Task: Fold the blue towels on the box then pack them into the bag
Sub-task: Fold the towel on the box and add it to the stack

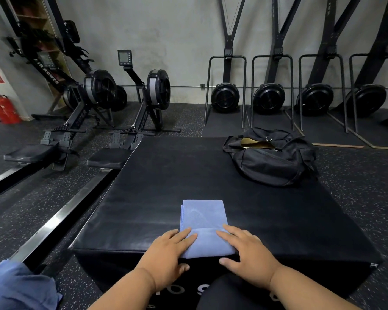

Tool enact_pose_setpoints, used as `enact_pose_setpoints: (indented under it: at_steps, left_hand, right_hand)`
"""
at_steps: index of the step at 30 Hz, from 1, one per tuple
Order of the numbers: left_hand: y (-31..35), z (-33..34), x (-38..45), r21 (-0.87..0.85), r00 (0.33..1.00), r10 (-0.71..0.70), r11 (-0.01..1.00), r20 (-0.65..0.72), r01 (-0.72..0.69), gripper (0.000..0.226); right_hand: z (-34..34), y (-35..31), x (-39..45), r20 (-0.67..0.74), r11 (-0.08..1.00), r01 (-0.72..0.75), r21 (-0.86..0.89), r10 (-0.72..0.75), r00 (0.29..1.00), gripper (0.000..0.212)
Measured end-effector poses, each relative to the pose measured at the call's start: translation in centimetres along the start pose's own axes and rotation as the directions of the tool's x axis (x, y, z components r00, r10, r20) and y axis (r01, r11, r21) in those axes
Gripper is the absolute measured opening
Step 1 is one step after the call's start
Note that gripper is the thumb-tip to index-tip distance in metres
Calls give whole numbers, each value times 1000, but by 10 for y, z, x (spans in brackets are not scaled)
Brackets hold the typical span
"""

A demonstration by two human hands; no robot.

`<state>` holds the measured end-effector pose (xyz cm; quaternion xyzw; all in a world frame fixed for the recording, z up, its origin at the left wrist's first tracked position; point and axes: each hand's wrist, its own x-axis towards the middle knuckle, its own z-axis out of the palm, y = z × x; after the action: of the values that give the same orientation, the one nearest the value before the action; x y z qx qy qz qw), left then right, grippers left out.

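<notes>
we press a folded blue towel (203,222) flat near the front edge of the black box (157,186), our left hand (169,253) and right hand (248,256) resting on its near fold with fingers straight and gripping nothing. the black bag (276,159), its top gaping open, sits at the box's far right corner, well apart from the towel. more blue cloth (16,287) lies low at our left, off the box.

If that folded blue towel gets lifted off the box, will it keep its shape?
Probably not. The towel looks soft and thin, so it would likely sag and unfold unless supported underneath. It seems light. Both hands, left and right, press it flat, suggesting it springs open.
</notes>
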<state>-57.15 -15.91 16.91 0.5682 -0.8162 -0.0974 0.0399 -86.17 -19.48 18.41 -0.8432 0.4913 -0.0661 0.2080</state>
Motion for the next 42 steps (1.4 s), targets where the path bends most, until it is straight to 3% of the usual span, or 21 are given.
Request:
enact_pose_setpoints:
  at_steps: [2,4,7,10,14,20,27,30,32,35,37,40,42]
  left_hand:
    - [1,-3,5,23,989,43,999,-144,-40,73]
    - [5,-13,7,-98,978,3,995,-206,-23,50]
    - [11,-28,7,-378,993,-97,923,-60,67,18]
    - [6,-34,4,-568,975,-222,800,20,194,16]
    - [3,-34,9,-672,934,-345,672,90,313,20]
    - [10,-37,32,-641,866,-485,627,125,444,31]
    - [6,-28,53,-551,782,-613,614,118,565,43]
    - [6,-27,58,-495,790,-599,652,128,574,62]
    - [8,-29,61,-446,788,-602,675,128,588,61]
    - [18,-33,60,-290,801,-595,780,-66,555,55]
    - [26,-31,60,-266,865,-464,873,-192,410,54]
    - [29,-10,61,-99,963,-263,962,-60,256,75]
    - [29,-3,60,-95,955,-290,951,54,294,78]
  right_hand:
    - [1,2,3,-7,1000,2,-2,-2,1000,74]
    - [1,3,6,-81,999,-7,42,11,997,64]
    - [-6,2,11,-133,967,-46,252,82,988,35]
    - [-14,-4,15,-97,857,-102,505,174,980,3]
    - [-11,-2,25,-52,749,-220,625,321,946,40]
    - [-10,0,51,-54,799,-340,496,419,906,48]
    - [-6,1,59,-63,821,-412,396,472,880,32]
    - [-4,-1,60,-68,821,-425,381,484,873,46]
    - [-4,-2,62,-61,826,-437,356,487,871,52]
    - [-6,-3,62,-42,837,-437,328,475,879,39]
    - [-5,-2,63,-46,834,-437,337,478,877,30]
    - [-4,-4,62,-77,835,-426,349,479,875,27]
    - [-4,-5,62,-109,844,-408,348,468,877,27]
